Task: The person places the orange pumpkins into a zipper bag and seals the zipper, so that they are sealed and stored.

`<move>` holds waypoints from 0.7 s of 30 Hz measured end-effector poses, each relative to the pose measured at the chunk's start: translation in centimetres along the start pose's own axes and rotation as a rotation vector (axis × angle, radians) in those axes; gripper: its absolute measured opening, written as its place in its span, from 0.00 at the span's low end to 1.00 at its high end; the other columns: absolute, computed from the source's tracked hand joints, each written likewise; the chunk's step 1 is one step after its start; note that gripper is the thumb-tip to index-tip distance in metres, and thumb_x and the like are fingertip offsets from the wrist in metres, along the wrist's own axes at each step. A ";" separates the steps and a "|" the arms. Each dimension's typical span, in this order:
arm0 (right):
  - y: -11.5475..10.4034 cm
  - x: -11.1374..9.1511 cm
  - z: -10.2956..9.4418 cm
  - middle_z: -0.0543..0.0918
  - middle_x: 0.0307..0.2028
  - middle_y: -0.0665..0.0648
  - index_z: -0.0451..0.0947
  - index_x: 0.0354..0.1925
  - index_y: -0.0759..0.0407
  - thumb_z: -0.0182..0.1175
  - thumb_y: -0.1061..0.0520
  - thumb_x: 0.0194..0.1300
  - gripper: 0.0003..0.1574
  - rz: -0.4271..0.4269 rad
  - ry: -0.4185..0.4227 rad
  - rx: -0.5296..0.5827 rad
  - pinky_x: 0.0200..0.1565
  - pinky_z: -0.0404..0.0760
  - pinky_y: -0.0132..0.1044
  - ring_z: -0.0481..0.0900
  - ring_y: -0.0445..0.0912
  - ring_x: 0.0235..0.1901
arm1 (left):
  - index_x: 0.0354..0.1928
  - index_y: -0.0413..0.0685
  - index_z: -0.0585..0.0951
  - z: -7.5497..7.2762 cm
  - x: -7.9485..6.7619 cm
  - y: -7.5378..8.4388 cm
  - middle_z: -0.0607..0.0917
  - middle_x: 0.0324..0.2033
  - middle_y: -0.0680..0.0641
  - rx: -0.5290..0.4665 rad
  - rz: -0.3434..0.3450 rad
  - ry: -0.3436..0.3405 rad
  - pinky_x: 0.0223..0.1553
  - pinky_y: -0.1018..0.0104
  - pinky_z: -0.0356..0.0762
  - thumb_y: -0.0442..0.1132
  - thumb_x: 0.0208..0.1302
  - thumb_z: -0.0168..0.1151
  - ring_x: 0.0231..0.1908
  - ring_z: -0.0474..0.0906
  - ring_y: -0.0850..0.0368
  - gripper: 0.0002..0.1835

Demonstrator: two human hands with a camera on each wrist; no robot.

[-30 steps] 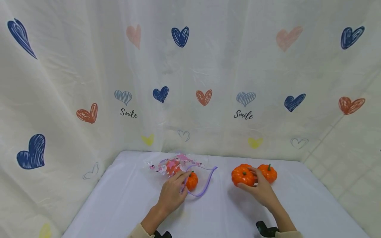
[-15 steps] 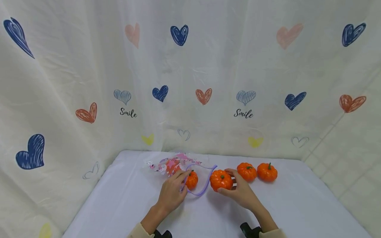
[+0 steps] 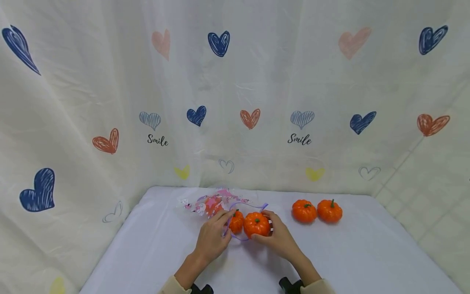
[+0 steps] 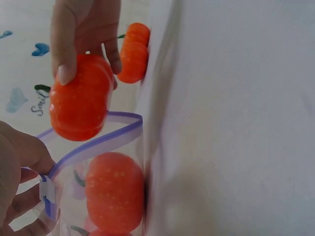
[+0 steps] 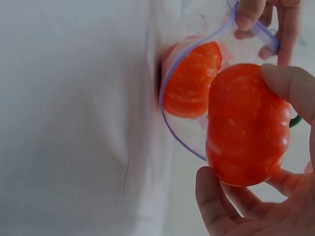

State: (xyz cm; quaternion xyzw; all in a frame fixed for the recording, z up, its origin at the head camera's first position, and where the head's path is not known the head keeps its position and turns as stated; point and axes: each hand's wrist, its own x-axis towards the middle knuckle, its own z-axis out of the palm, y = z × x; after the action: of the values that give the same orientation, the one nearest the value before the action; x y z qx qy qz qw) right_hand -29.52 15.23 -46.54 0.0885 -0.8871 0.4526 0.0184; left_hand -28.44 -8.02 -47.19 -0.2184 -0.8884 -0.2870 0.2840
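Note:
My left hand (image 3: 211, 237) pinches the purple zip edge of a clear zip bag (image 3: 240, 239) with a pink and red print. In the left wrist view a white slider (image 4: 47, 191) sits on that edge beside the fingers. The bag's mouth gapes to the right. Inside it lies an orange toy pumpkin (image 4: 115, 191), with part of another orange one showing below. At the mouth, my right hand (image 3: 280, 241) holds another orange pumpkin (image 5: 248, 125), its thumb on one side and fingers on the other. Its green stem (image 5: 295, 121) points toward the palm's side.
Two more orange pumpkins, a left one (image 3: 304, 211) and a right one (image 3: 329, 211), stand side by side at the back right of the white-covered table (image 3: 367, 253). Behind the table hangs a pale curtain (image 3: 264, 163) printed with hearts.
My right hand has carried its pumpkin leftward from beside the other two to the bag's mouth. The left hand has stayed at the bag's edge.

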 end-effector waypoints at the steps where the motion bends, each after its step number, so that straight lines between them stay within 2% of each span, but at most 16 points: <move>1: -0.1 0.0 0.2 0.75 0.64 0.61 0.66 0.71 0.56 0.79 0.44 0.52 0.54 -0.007 0.005 -0.005 0.58 0.84 0.52 0.78 0.52 0.56 | 0.64 0.50 0.82 0.0 0.0 0.0 0.87 0.51 0.52 0.000 0.000 0.000 0.45 0.69 0.86 0.33 0.54 0.76 0.40 0.84 0.61 0.32; 8: -0.5 0.2 0.8 0.72 0.59 0.64 0.68 0.69 0.59 0.79 0.47 0.52 0.52 -0.032 0.040 -0.029 0.62 0.79 0.61 0.76 0.58 0.60 | 0.64 0.49 0.82 -0.2 0.1 0.3 0.87 0.51 0.52 -0.019 0.003 -0.007 0.44 0.69 0.86 0.31 0.54 0.75 0.39 0.83 0.61 0.32; 16: -0.3 0.7 1.6 0.73 0.63 0.65 0.65 0.67 0.63 0.79 0.49 0.52 0.52 0.005 0.077 0.000 0.66 0.76 0.60 0.76 0.57 0.61 | 0.64 0.48 0.81 -0.3 0.1 0.5 0.87 0.52 0.51 -0.046 -0.007 -0.028 0.45 0.71 0.85 0.32 0.56 0.75 0.43 0.85 0.60 0.31; 21: -0.5 0.8 2.0 0.73 0.63 0.65 0.65 0.67 0.63 0.79 0.47 0.52 0.52 0.037 0.096 -0.028 0.65 0.76 0.61 0.77 0.59 0.61 | 0.64 0.48 0.82 -0.3 0.0 0.5 0.87 0.52 0.51 -0.038 -0.010 -0.041 0.46 0.69 0.86 0.32 0.56 0.75 0.44 0.86 0.58 0.30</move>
State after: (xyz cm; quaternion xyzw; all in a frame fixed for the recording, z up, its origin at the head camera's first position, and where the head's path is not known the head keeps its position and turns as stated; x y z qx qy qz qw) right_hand -30.15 13.26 -47.21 0.0502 -0.8930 0.4439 0.0538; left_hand -28.07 -7.86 -46.77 -0.2250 -0.8895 -0.3007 0.2601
